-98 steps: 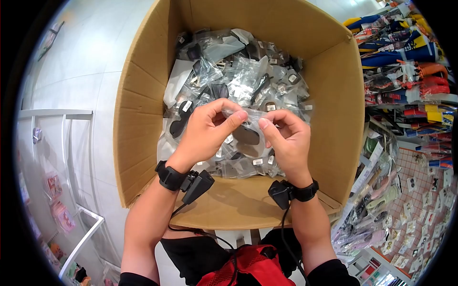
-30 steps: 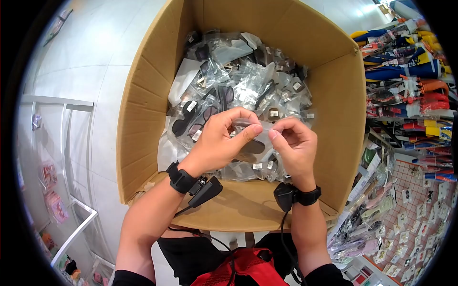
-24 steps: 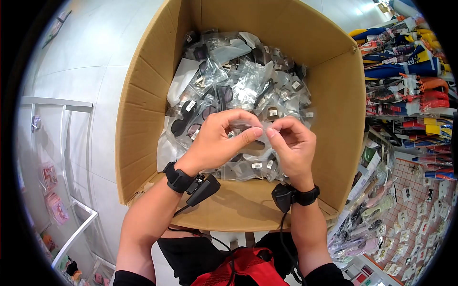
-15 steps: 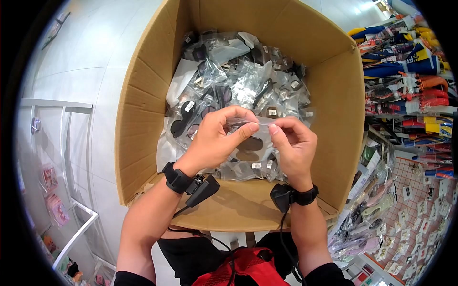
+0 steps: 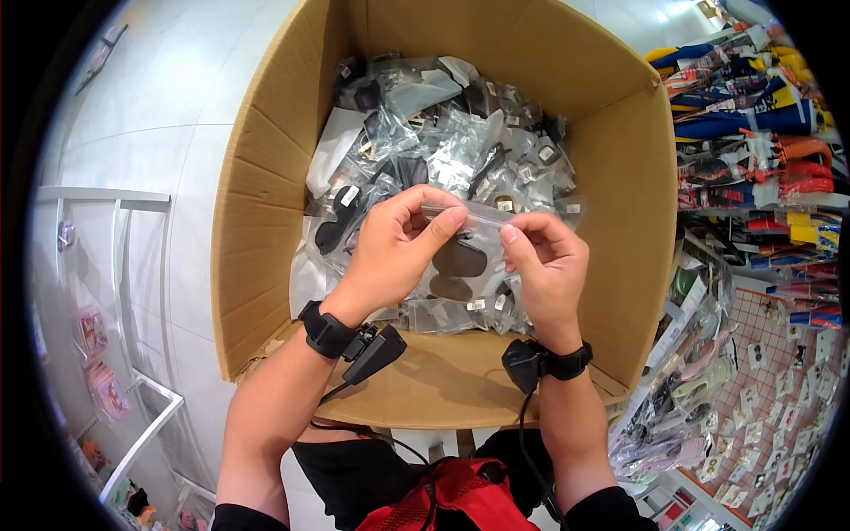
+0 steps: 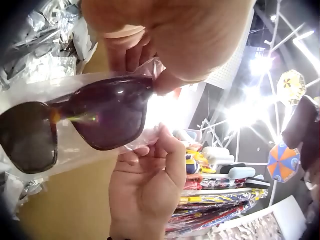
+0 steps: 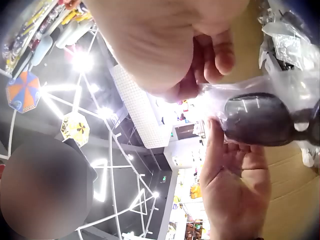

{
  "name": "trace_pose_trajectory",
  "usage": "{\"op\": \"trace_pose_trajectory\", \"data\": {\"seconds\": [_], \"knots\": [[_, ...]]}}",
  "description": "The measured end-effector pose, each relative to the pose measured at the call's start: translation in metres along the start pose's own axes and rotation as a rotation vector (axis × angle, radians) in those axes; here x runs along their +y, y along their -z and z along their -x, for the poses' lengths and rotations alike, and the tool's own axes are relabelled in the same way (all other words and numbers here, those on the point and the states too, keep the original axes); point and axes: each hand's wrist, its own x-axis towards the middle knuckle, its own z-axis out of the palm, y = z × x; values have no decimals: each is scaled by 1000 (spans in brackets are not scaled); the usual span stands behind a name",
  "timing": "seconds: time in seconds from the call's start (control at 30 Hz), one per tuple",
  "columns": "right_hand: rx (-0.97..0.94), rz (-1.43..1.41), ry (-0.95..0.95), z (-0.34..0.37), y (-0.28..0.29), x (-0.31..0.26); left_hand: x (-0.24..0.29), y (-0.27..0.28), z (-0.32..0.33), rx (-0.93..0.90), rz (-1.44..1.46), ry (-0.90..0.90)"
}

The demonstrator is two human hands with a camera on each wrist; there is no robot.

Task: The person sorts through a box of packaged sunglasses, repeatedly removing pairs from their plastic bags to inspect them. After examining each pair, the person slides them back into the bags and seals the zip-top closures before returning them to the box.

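A pair of dark sunglasses (image 6: 107,115) lies inside a clear plastic bag (image 5: 482,215), held up over the carton. In the head view my left hand (image 5: 398,243) pinches the bag's top edge between thumb and fingers. My right hand (image 5: 549,265) pinches the same edge at its right corner. The lenses hang below the fingers, one above the other in that view. From the right wrist, one dark lens (image 7: 257,120) shows through the plastic beside the fingertips. Underneath is a pile of bagged sunglasses (image 5: 460,150), many with white barcode labels.
The tall cardboard box (image 5: 620,203) surrounds the pile, its walls rising on all sides. Bagged umbrellas (image 5: 753,115) hang at the right, above a grid panel (image 5: 770,380) of small carded goods. A white metal rack (image 5: 146,398) stands at the left.
Both hands keep hold of the bag's top edge. Over the last second my left hand has moved up and left, spreading from the right, and more of the sunglasses shows between them.
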Motion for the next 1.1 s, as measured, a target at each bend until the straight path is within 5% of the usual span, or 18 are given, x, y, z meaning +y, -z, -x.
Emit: {"op": "trace_pose_trajectory", "data": {"seconds": [0.47, 0.77, 0.83, 0.97, 1.1], "knots": [[76, -2, 4, -1, 2, 0, -2, -1, -2, 17, 109, -24], [-145, 87, 56, 0, 4, -4, 1, 1, 2, -86, -80, -112], [-144, 44, 104, 1, 4, -6, 6, -4, 4, -114, 193, 11], [-159, -27, 83, -1, 5, -8, 2, 0, 5, -166, 126, -2], [-380, 240, 50, -3, 12, -14, 10, 2, 5, -234, 173, 15]]}}
